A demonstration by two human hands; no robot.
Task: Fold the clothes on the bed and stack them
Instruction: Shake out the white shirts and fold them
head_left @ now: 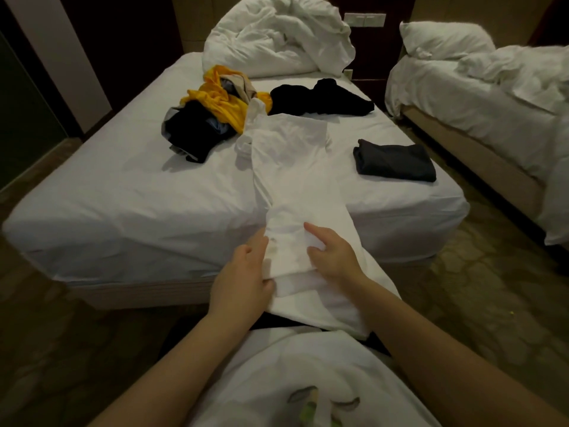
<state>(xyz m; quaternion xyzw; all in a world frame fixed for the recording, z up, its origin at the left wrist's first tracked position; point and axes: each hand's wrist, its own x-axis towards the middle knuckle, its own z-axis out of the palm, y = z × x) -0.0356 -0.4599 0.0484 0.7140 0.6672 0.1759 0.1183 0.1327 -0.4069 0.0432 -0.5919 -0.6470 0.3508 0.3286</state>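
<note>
1. The white garment (292, 167) is the one being folded now. It lies long across the bed (123, 195), and its near end hangs off the bed's edge toward the person.
2. The near end looks partly folded over, so I think this piece is only half done.
3. One dark folded piece (395, 163) sits flat on the right side of the bed. It looks finished. It is the only thing in the stack so far.
4. A messy pile (212, 118) of yellow, black and tan clothes sits farther back on the left, just beside the white garment's far end. It is not folded.
5. A black garment (323, 97) lies loose near the pillows (277, 35). It is not folded either.
6. So most of the job is left, I think.
7. The left hand (243, 278) pinches the left edge of the white cloth, with its fingers (261, 241) curled under the fold.
8. The right hand (335, 254) rests on top of the cloth. Its fingers (314, 229) are half bent and press down; they do not close around it.
</note>
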